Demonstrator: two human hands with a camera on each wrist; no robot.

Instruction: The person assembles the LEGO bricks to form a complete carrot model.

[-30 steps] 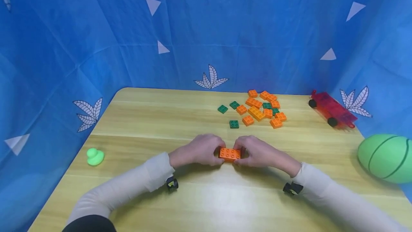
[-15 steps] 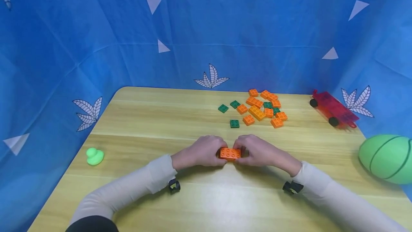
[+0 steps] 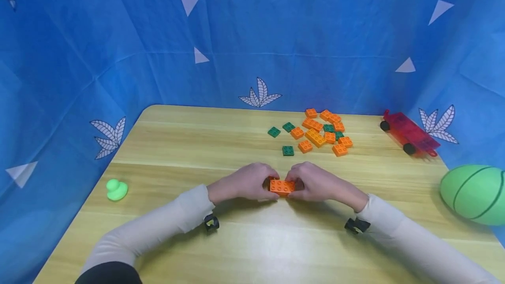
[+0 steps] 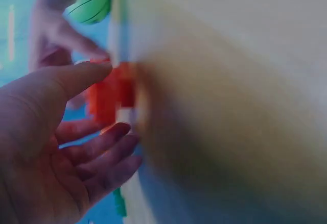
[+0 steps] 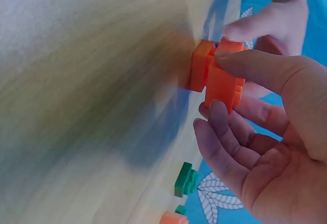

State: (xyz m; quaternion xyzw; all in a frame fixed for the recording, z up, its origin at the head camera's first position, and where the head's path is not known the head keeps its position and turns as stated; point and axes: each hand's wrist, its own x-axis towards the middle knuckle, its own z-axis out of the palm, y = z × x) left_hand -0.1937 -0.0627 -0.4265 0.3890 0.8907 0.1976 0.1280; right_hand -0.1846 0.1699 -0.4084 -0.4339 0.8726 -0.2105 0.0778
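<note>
From my remote seat I see my left hand (image 3: 251,182) and right hand (image 3: 316,182) pinch the upper orange brick (image 3: 282,186) over a lower orange brick (image 5: 202,67), mid-way across the table (image 3: 252,240); their join looks part-made, perhaps unfinished; the bricks beyond (image 3: 315,138) lie scattered.

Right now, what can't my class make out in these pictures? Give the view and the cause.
- Lower brick: head view, largely hidden by the upper brick.
- How those two meet: left wrist view, blurred.
- Fingers of the left hand: right wrist view, partly hidden behind the bricks and the right hand.
- Ball: head view, cut off by the right edge.
- Loose brick: right wrist view, cut off by the bottom edge.
</note>
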